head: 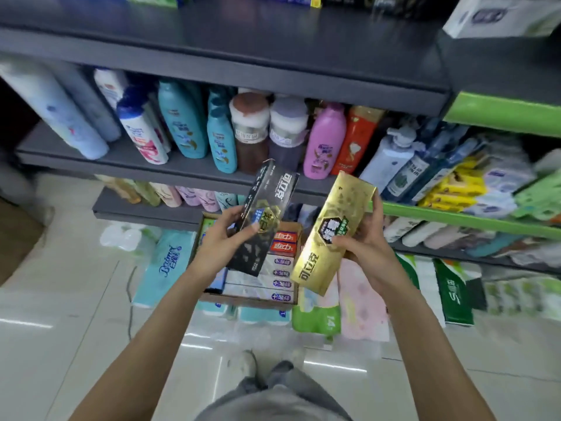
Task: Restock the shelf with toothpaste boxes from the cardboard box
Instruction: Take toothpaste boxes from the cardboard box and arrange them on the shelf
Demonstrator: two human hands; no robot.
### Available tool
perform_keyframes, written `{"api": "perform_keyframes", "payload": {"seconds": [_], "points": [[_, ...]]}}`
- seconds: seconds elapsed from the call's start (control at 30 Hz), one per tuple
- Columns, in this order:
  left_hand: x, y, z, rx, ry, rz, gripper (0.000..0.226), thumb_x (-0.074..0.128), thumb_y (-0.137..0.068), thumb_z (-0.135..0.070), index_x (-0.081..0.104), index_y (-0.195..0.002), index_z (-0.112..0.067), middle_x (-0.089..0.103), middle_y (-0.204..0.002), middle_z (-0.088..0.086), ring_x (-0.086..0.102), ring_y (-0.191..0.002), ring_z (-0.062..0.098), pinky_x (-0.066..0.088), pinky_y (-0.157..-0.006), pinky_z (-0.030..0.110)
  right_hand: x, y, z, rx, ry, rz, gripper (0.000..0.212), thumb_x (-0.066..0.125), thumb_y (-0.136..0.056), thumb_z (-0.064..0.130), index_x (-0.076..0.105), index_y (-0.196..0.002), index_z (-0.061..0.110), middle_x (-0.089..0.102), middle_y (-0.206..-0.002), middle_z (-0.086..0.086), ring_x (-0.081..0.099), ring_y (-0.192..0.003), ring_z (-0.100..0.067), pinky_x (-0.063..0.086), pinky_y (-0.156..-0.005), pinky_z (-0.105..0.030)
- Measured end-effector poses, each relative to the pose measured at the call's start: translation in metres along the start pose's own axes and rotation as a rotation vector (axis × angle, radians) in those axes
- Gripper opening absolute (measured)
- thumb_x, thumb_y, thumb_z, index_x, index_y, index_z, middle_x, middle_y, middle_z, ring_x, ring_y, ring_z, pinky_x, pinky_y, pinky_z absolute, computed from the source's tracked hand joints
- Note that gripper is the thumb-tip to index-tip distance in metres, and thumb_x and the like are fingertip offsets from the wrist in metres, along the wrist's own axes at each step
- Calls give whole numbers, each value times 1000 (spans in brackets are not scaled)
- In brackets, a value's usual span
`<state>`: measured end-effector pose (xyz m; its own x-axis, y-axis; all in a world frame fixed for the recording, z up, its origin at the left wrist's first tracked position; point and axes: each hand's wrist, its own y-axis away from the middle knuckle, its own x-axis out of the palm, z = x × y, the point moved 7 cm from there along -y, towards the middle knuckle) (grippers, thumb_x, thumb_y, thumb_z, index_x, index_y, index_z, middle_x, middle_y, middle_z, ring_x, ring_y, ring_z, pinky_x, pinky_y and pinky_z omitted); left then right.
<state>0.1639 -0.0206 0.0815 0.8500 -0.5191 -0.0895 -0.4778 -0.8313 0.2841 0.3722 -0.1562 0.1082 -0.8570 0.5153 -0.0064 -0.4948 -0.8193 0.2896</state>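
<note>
Head view: a black toothpaste box [263, 217] is gripped by the left hand [224, 235] and a gold toothpaste box [331, 235] by the right hand [361, 247] above the cardboard box [252, 299], so shelving is judged to come next, onto the shelf [212, 59].

black toothpaste box [263, 217]: 可立克 | gold toothpaste box [329, 235]: 可立克 | teal tissue pack [170, 262]: Botare-like script, blurred | green pack [315, 317]: 14

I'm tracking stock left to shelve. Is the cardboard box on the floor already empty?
No, the cardboard box on the floor holds several toothpaste boxes, visible below the black box in the left hand.
</note>
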Motion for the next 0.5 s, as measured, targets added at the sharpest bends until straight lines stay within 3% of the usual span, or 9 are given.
{"api": "perform_keyframes", "payload": {"seconds": [0.17, 0.37, 0.43, 0.5], "points": [[0, -3, -66, 214, -59, 116, 36, 63, -87, -10, 48, -118, -21, 58, -105, -19, 53, -84, -25, 38, -73, -3, -6, 18, 55, -166, -26, -123, 101, 62, -81, -9, 8, -131, 60, 52, -125, 7, 56, -113, -14, 50, -87, -35], [8, -3, -148, 423, -119, 208, 37, 61, -87, -25, 49, -120, -34, 60, -111, -22, 57, -97, -14, 43, -87, 8, -21, 26, 118, -327, 98, -262, 86, 67, -85, 20, 12, -134, 64, 52, -135, 1, 52, -120, -15, 45, -96, -42], [10, -5, -173, 467, -121, 206, 34, 61, -87, -26, 51, -119, -33, 62, -111, -19, 58, -98, -10, 43, -88, 10, -23, 29, 148, -379, 177, -250, 74, 68, -84, 35, 19, -132, 65, 56, -131, -8, 55, -113, -17, 42, -96, -41], [10, -9, -197, 513, -112, 196, 31, 60, -87, -26, 54, -117, -29, 64, -109, -18, 60, -97, -8, 44, -87, 12, -25, 30, 181, -444, 257, -224, 65, 66, -80, 46, 29, -131, 63, 57, -112, -29, 59, -94, -33, 42, -84, -37]]}}
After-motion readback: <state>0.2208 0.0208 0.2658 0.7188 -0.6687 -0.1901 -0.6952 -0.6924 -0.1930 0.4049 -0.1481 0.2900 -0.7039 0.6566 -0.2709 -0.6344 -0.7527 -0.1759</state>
